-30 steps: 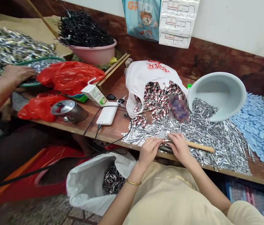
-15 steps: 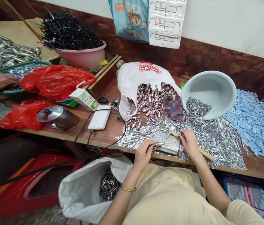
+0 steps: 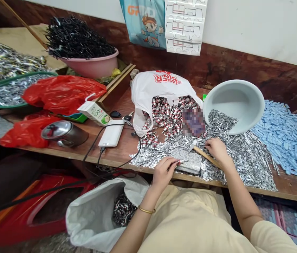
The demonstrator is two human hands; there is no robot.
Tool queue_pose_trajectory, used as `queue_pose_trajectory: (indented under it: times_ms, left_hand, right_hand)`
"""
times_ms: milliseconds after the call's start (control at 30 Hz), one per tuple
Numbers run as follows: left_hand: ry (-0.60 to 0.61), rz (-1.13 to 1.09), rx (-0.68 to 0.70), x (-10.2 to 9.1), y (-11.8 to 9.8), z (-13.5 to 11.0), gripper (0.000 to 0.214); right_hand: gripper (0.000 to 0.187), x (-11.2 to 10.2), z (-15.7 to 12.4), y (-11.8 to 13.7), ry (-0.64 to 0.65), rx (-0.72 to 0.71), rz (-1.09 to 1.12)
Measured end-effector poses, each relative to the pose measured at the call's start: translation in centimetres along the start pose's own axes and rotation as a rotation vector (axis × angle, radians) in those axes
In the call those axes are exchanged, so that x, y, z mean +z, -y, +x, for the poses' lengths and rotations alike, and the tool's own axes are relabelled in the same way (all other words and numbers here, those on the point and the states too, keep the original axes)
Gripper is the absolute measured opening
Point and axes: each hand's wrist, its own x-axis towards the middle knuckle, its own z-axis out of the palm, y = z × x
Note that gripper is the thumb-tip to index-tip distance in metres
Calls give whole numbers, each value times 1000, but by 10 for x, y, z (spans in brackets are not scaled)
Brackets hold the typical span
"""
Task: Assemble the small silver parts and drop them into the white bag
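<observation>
My left hand (image 3: 163,172) pinches a small red-and-silver metal fitting (image 3: 181,162), its thin end pointing right over the near-left part of a flat grey metal block (image 3: 190,160). My right hand (image 3: 217,149) has its fingers curled down on the pile of slim silver metal pieces (image 3: 245,158); whatever is between the fingertips is hidden. A hammer (image 3: 203,153) with a wooden handle lies between my hands, its head over the block and its handle running under my right wrist. Similar red-and-silver fittings (image 3: 168,114) spill from a white plastic bag (image 3: 161,79).
Beyond the pile, a grey basin (image 3: 248,102) tilts toward me. Light-blue pieces (image 3: 285,137) are heaped at right. A power bank (image 3: 111,133) with cables, a drink carton (image 3: 94,112) and a metal mug (image 3: 65,133) stand left. An open white sack (image 3: 92,214) sits below the table edge.
My right hand has moved off the hammer handle, up and right onto the silver pieces. My left hand still holds the fitting. Another person's hand at the far left has left the view.
</observation>
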Motion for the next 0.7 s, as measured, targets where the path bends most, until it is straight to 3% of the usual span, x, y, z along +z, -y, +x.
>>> queue_pose_trajectory:
  times_ms: [200, 433, 700]
  left_hand:
    - [-6, -10, 10, 9, 0, 3, 12]
    - [10, -69, -9, 10, 1, 3, 12]
    - [-22, -52, -30, 13, 6, -3, 9]
  right_hand:
    - [21, 3, 6, 18, 39, 161, -32]
    - [14, 5, 9, 3, -26, 107, 105]
    - [28, 20, -9, 0, -187, 109, 227]
